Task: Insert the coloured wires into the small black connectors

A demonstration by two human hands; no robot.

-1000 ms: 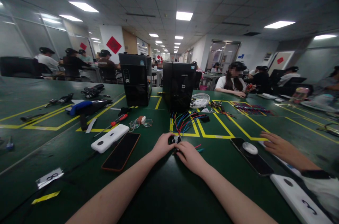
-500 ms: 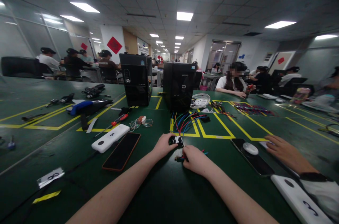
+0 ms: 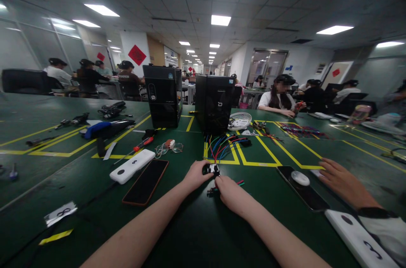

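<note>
Near the middle of the green table, my left hand point(image 3: 197, 174) pinches a small black-and-white connector block point(image 3: 213, 169) between thumb and fingers. My right hand point(image 3: 229, 189) is closed on a short bundle of wires, close below the block. Red and green wire ends point(image 3: 241, 183) stick out on the right side of that hand, and small dark tips point(image 3: 212, 192) show on its left. Whether the wires touch the block is hidden by my fingers. Just beyond the block lies a fan of red, blue and black wires point(image 3: 222, 146).
Two black computer towers point(image 3: 215, 101) stand ahead. To the left lie a phone point(image 3: 146, 182), a white power bank point(image 3: 132, 166), glasses point(image 3: 169, 146) and a red-handled screwdriver point(image 3: 139, 146). At the right, another person's hand point(image 3: 345, 183) rests by a phone point(image 3: 303, 187) and a power bank point(image 3: 358, 236).
My right hand has shifted slightly left and up, nearer the connector block, with its wires. My left hand has hardly moved.
</note>
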